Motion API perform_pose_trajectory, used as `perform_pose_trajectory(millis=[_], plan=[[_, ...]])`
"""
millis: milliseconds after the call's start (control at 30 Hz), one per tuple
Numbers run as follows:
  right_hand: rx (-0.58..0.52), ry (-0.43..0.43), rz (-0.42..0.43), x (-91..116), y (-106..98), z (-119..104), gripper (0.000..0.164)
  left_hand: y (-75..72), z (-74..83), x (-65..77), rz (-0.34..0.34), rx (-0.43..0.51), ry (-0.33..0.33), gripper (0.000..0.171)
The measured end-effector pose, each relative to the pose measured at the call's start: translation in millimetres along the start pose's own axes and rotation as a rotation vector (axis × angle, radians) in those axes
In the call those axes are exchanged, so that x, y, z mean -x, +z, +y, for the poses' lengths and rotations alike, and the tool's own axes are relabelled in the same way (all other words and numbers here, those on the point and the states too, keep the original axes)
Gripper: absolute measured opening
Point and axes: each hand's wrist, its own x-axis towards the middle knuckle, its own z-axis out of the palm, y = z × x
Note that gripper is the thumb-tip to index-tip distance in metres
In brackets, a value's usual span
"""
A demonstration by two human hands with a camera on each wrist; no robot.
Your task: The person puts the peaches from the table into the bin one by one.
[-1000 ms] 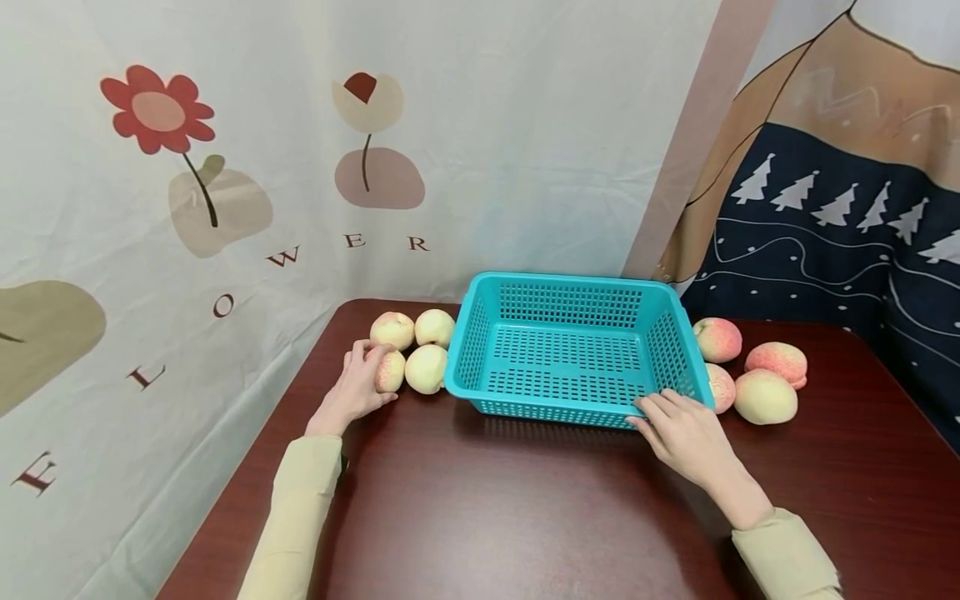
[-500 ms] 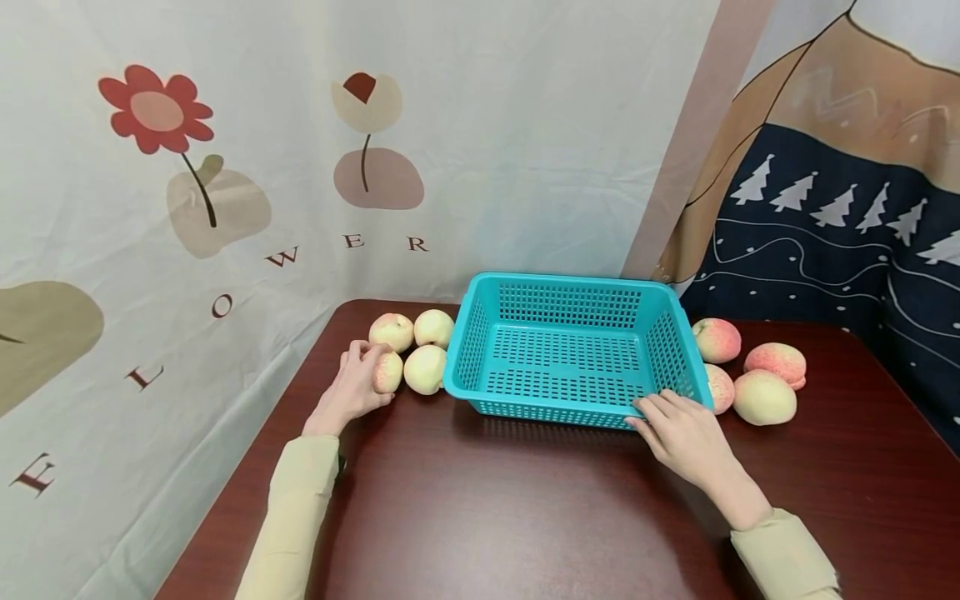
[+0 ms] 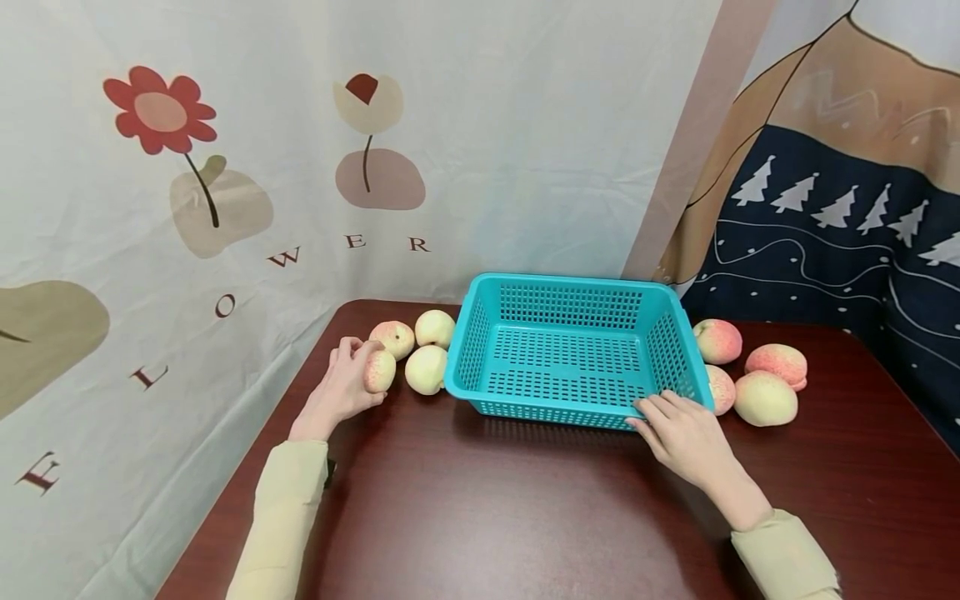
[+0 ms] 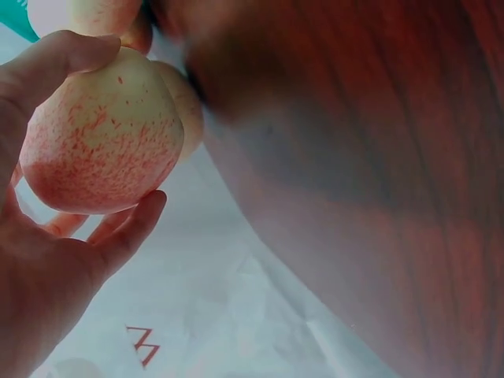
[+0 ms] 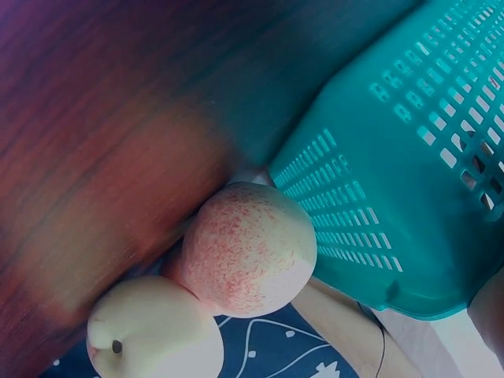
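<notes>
At the table's far left, my left hand [image 3: 339, 387] grips a red-speckled, pale yellow peach [image 3: 379, 372] between thumb and fingers. In the left wrist view the same peach [image 4: 106, 134] shows large, thumb on one side and fingertips on the other. Beside it sit a blushed peach [image 3: 393, 338] and two pale ones, the nearer pale peach [image 3: 426, 370] right by the basket. A teal perforated plastic basket [image 3: 570, 398] stands at the back middle with bare floor inside. My right hand [image 3: 686, 437] holds its near rim at the right corner, fingers over the edge.
Right of the basket lie several more peaches, among them a pale peach [image 3: 766, 398] and a pink peach [image 3: 717, 341]. In the right wrist view a speckled peach [image 5: 248, 250] sits against the basket wall. A printed curtain [image 3: 525, 150] hangs behind the dark wooden table [image 3: 525, 517].
My left hand has drawn the speckled peach a little left, away from the other peaches. The blushed peach behind it has turned, showing its stem dimple. My right hand and the basket stay put.
</notes>
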Motion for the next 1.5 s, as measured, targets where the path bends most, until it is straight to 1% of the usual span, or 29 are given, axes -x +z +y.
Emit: perform_pose_trajectory(millis=[367,600,833,967,1133,1300,1500], plan=[[0.001,0.006,-0.001,0.4,0.1,0.2,0.058,-15.0,12.5,0.9,0.042,-0.008,0.047,0.072],[0.004,0.002,0.003,1.0,1.1,0.3,0.058,-23.5,25.2,-3.4,0.078,-0.004,0.096,0.069],[0.001,-0.002,0.01,0.0,0.4,0.1,0.056,-27.4,41.9,-11.2,0.107,0.02,0.149,0.069],[0.001,0.0,0.007,-0.6,-1.0,-0.6,0.056,-29.2,53.0,-19.1,0.106,0.037,0.188,0.067],[0.001,-0.007,0.016,-0.4,-0.2,-0.4,0.055,-31.8,69.7,-32.7,0.096,0.044,0.221,0.066],[0.005,-0.002,0.009,0.2,-0.2,-0.5,0.056,-33.2,88.6,-48.9,0.072,0.052,0.267,0.067],[0.001,-0.002,0.005,0.4,0.2,-0.2,0.057,-31.6,111.1,-68.6,0.031,0.054,0.291,0.066]])
